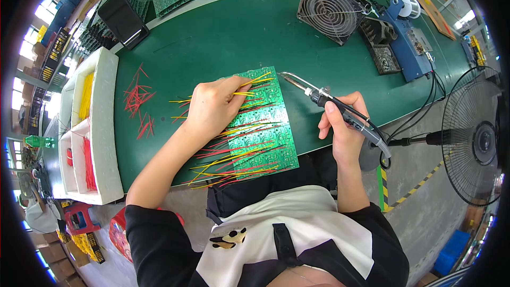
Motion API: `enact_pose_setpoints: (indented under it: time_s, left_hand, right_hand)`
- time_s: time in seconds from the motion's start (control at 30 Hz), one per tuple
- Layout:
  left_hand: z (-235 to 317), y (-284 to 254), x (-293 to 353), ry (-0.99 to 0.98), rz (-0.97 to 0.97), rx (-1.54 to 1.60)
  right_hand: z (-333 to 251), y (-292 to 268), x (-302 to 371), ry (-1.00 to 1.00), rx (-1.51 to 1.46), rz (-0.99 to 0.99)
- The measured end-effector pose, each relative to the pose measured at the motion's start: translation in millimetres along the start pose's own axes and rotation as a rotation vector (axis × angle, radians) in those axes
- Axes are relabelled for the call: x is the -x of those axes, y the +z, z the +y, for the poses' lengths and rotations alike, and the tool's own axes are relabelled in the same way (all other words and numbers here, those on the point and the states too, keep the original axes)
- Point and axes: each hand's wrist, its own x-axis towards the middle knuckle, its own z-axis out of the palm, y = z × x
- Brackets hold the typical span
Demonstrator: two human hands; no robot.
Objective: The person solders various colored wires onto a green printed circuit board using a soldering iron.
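Left hand [215, 105] pinches yellow wires [245, 94], probably bendy; right hand [345, 134] closes round the soldering iron's handle [353, 119], likely the safest hold.

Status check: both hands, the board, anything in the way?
Left hand at yellow wires, grip unclear; right hand gripping soldering iron. Green circuit board on bench, wires trailing left. Left hand hides part of board's left side.

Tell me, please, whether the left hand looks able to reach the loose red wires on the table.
Probably yes: the loose red wires lie left of the left hand, with only green tabletop and a few protruding wire ends between; nothing tall stands in the way.
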Motion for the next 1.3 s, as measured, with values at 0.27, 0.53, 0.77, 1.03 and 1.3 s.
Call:
enact_pose_setpoints:
  time_s: [0.27,0.53,0.77,1.03,1.3]
  left_hand:
    - [0,1,0,0.020,0.017,-0.012]
    - [0,1,1,0.019,0.015,-0.027]
    - [-1,2,2,0.035,0.019,-0.026]
    - [-2,2,1,0.044,0.012,-0.037]
    - [4,-16,-1,0.051,0.001,-0.129]
  right_hand:
    - [0,-2,0,0.001,0.066,-0.040]
    - [0,-1,0,-0.002,0.077,-0.053]
    - [0,-1,2,0.004,0.092,-0.043]
    - [-4,-12,-5,-0.135,0.024,0.138]
    - [-1,-26,-20,-0.197,0.030,0.266]
